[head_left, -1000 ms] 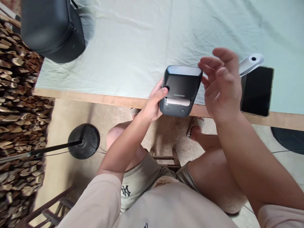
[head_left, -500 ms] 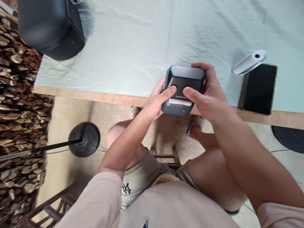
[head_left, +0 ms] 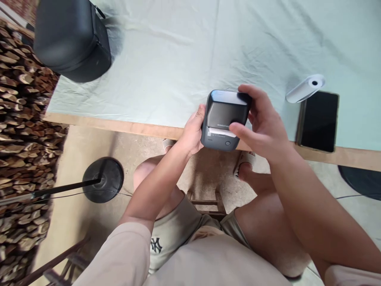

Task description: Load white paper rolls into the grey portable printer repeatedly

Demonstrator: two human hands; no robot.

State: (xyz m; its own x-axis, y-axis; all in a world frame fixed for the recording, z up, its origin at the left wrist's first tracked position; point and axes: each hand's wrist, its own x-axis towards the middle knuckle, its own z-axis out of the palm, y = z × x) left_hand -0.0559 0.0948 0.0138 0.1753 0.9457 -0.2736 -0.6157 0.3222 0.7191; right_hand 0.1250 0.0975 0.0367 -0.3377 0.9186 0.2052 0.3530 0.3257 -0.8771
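A dark grey label printer [head_left: 228,111] is held over the table's front edge, its lid closed. A strip of white paper [head_left: 222,132] shows at its slot, above a round button. My left hand [head_left: 194,133] is closed around the printer's left side, thumb along that edge, other fingers hidden beneath. On the other side, my right hand [head_left: 264,123] touches the printer, thumb tip on the lid near the lettering and a finger at the top right corner. To the right lie a white paper roll [head_left: 305,89] and a dark smartphone [head_left: 318,121].
A pale green cloth [head_left: 166,67] covers the table with its wooden front edge [head_left: 133,127]. A black zipped case [head_left: 74,39] stands at the far left. Below are a round black stand base [head_left: 102,179] and stacked firewood [head_left: 24,131].
My left thumb has moved off the printer's lid to its left edge. My right hand has loosened, its palm farther from the printer. The view has shifted slightly.
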